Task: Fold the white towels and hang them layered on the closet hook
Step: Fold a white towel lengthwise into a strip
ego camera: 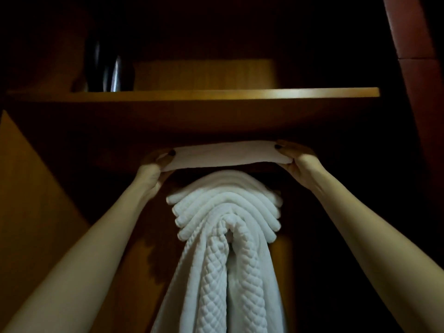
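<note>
Both forearms reach up; my left hand (153, 169) and right hand (296, 162) each pinch an end of the folded towel (223, 156), stretched left-right just above the hung stack (225, 207); hook probably hidden beneath it

very dim pic, most of the closet is black. light comes from behind the camera, so hanging towels (223, 236) and forearms (96, 236) are brightest. shelf edge (216, 92) has soft glare. folded towel (223, 156) is a bit blurred. lines bend at edges, wide-angle; corners dark.
</note>
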Action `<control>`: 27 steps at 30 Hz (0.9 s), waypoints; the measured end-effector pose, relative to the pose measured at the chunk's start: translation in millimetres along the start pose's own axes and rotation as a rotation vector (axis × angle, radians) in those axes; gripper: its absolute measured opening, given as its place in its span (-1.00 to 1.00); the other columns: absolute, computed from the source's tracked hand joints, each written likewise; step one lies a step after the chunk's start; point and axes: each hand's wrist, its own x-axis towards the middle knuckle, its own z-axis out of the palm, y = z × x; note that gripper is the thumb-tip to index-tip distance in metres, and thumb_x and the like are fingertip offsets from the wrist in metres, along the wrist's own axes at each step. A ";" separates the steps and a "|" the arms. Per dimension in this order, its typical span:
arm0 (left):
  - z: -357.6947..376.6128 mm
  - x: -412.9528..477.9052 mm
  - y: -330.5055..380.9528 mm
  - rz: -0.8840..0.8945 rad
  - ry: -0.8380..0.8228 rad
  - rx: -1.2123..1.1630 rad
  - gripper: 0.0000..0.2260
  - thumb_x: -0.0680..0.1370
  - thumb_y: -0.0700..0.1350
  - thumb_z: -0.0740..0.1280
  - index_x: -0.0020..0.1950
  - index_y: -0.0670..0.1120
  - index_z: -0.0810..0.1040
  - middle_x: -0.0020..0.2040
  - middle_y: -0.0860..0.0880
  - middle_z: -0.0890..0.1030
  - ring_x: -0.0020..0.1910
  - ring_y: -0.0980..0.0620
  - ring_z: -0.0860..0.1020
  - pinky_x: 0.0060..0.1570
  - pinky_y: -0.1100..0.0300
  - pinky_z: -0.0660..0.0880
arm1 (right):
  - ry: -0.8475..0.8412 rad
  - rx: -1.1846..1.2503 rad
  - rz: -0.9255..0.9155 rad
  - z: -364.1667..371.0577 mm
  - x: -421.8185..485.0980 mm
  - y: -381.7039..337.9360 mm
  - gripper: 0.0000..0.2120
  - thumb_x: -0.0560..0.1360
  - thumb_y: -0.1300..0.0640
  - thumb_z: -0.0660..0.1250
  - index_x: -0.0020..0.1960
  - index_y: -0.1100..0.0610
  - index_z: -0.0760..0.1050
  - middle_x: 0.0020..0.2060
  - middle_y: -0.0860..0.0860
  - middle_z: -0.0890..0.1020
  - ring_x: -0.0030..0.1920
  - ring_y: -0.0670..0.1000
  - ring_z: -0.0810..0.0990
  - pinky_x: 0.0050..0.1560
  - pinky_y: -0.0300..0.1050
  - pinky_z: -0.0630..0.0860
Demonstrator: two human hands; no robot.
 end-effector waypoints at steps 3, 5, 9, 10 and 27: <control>5.8 4.5 -10.0 0.061 0.026 0.052 -0.85 0.58 -0.26 0.33 0.13 -0.13 0.53 0.04 0.05 0.56 -0.03 0.13 0.56 -0.17 0.34 0.56 | 0.071 -0.082 -0.025 0.2 9.5 15.2 -0.66 0.57 0.35 0.27 0.34 0.21 0.47 0.20 0.14 0.55 0.16 0.07 0.57 0.04 -0.15 0.56; 7.9 2.5 -18.0 0.080 0.042 0.064 -0.89 0.57 -0.28 0.34 0.04 -0.09 0.54 0.03 0.07 0.55 -0.06 0.15 0.56 -0.21 0.36 0.56 | 0.100 -0.113 -0.035 -0.5 8.3 28.2 -0.65 0.57 0.33 0.29 0.35 0.19 0.47 0.24 0.12 0.53 0.18 0.06 0.56 0.12 -0.12 0.53; 4.8 -2.8 -33.3 0.066 0.056 0.114 -0.90 0.57 -0.26 0.35 0.00 -0.06 0.55 0.04 0.01 0.58 -0.07 0.11 0.59 -0.18 0.27 0.57 | 0.110 -0.092 -0.040 -12.3 1.3 53.2 -0.68 0.58 0.34 0.28 0.30 0.16 0.50 0.28 0.06 0.51 0.27 0.07 0.51 0.24 -0.02 0.51; 2.3 -4.1 -36.7 0.054 0.058 0.130 -0.89 0.57 -0.26 0.35 -0.01 -0.05 0.56 0.02 0.01 0.60 -0.06 0.10 0.60 -0.17 0.25 0.56 | 0.102 -0.083 -0.034 -15.6 -2.0 57.5 -0.72 0.57 0.33 0.29 0.25 0.15 0.53 0.24 0.06 0.54 0.23 0.06 0.55 0.21 -0.01 0.54; -17.0 -28.0 -29.2 -0.617 -0.007 0.176 -0.88 0.51 -0.41 0.32 -0.22 -0.35 0.58 -0.36 -0.17 0.62 -0.47 0.11 0.60 -0.51 0.36 0.52 | 0.027 -0.059 0.447 -40.3 -31.0 74.8 -0.82 0.46 0.49 0.17 -0.09 0.31 0.50 -0.23 0.18 0.49 -0.30 0.04 0.51 -0.26 -0.18 0.49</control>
